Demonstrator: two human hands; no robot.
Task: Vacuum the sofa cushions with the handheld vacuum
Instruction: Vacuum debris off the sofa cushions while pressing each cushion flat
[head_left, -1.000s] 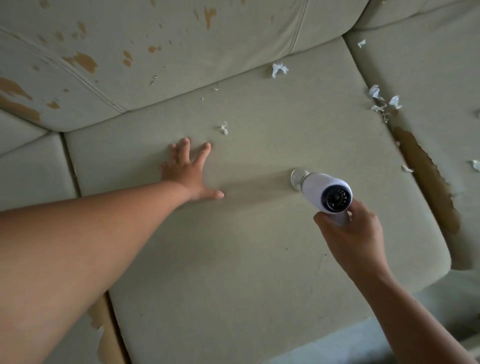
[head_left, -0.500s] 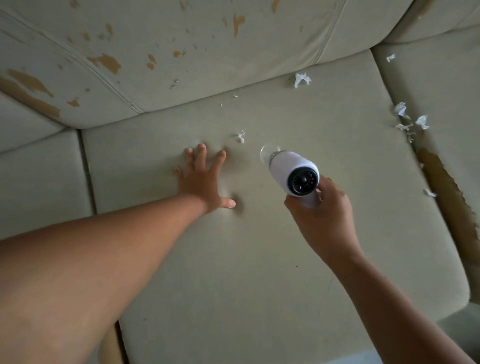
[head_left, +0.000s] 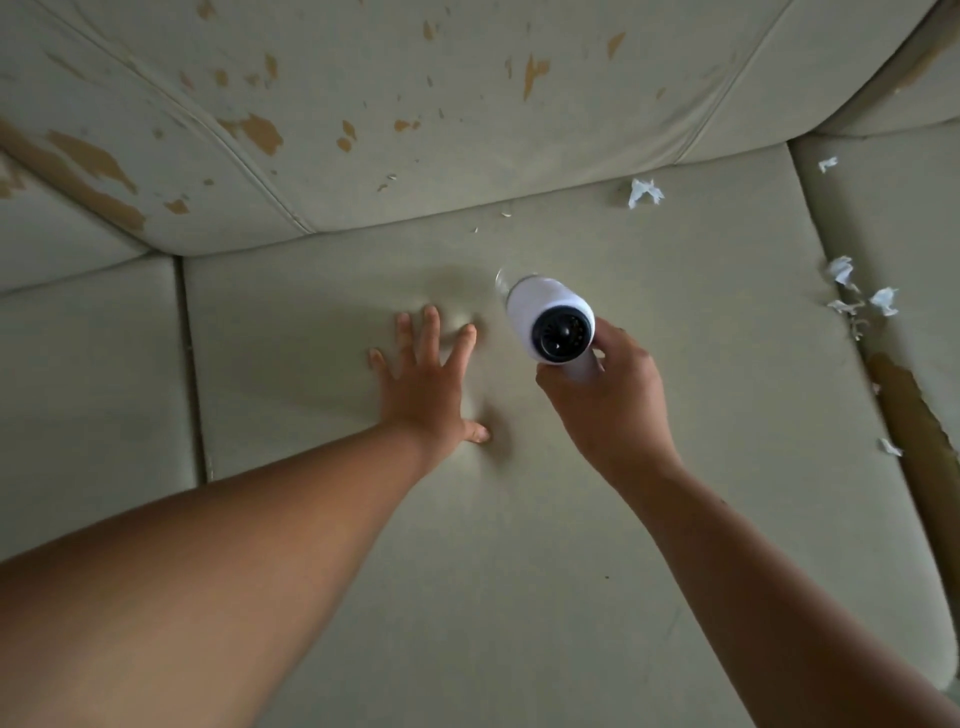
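Right hand (head_left: 608, 400) is wrapped round the handheld vacuum (head_left: 551, 325), nozzle on the middle seat cushion (head_left: 519, 545). Left hand (head_left: 428, 376) lies flat, splayed, empty, beside the vacuum. Paper scraps (head_left: 644, 192) remain beyond it — advised: slow, overlapping passes, nozzle flush.

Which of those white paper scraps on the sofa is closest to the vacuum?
The crumpled scrap by the backrest seam, up and right of the vacuum. The cluster at the right-hand cushion gap and the scrap beyond lie farther off.

Worn beige sofa seat cushion (head_left: 519, 519), littered.
Torn white paper scraps (head_left: 644, 192) lay near its back edge; the left hand (head_left: 428, 384) pressed flat on it.
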